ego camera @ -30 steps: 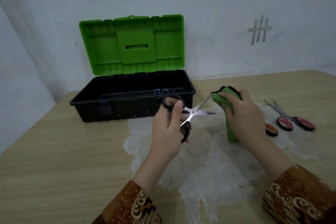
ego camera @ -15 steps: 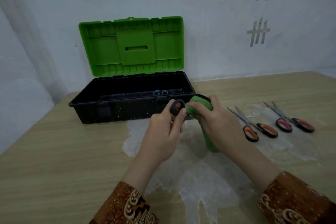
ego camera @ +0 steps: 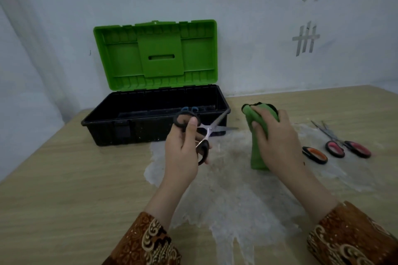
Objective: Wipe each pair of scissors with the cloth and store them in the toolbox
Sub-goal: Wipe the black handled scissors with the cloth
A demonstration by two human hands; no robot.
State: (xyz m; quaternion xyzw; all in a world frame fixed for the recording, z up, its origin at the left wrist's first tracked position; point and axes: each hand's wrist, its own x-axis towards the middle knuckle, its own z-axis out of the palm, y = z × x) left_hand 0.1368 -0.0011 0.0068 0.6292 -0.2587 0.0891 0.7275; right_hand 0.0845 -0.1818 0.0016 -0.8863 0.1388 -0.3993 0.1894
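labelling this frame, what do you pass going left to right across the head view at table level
toolbox → left hand holding the black-handled scissors → right hand gripping the green cloth → orange-handled scissors → pink-handled scissors

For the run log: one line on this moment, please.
left hand: black scissors, blades open | right hand: cloth, apart | toolbox: open
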